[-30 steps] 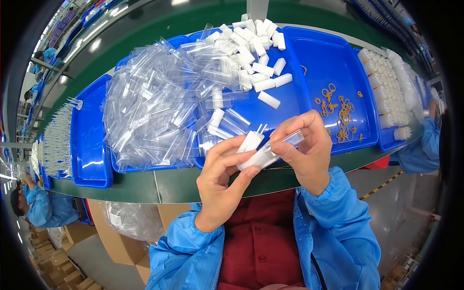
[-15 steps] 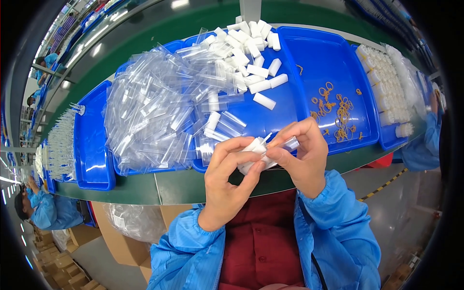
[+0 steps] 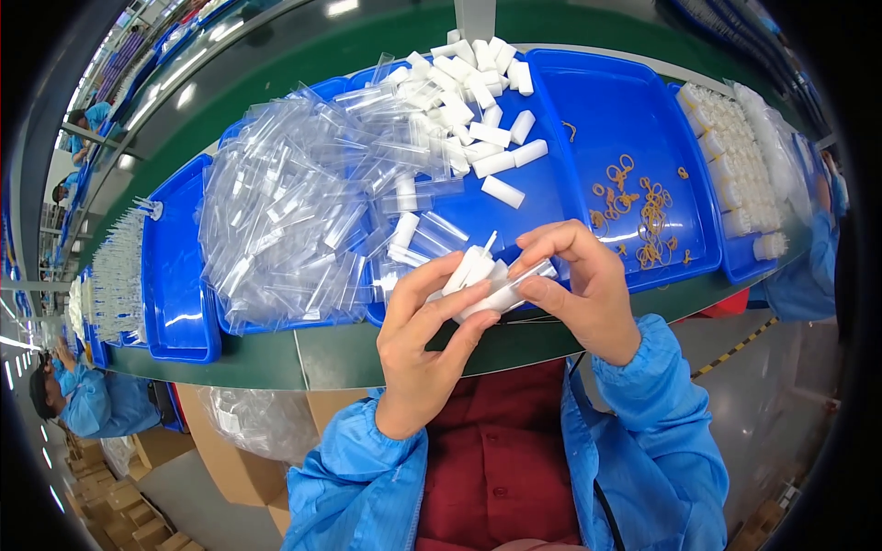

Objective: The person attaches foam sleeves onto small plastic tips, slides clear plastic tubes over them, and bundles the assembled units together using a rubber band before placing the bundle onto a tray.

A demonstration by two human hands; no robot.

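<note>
My left hand (image 3: 424, 340) grips a small bundle of white plastic tubes (image 3: 476, 272) at the near edge of the green table. My right hand (image 3: 581, 286) pinches the same bundle from the right, its fingertips on a clear sleeve (image 3: 531, 275) around the tubes. Both hands meet just in front of the middle blue tray (image 3: 542, 188). Behind them lie a big heap of clear plastic sleeves (image 3: 303, 211) and a pile of loose white tubes (image 3: 473, 92).
A right blue tray (image 3: 634, 101) holds scattered rubber bands (image 3: 643, 207). Rows of white tubes (image 3: 740, 165) stand at the far right. An empty blue tray (image 3: 175, 275) sits left. Cardboard boxes (image 3: 220, 459) stand below the table; other people in blue coats are at both sides.
Both hands have drawn slightly closer together on the bundle, and my right fingers have shifted along the clear sleeve. The trays have not moved.
</note>
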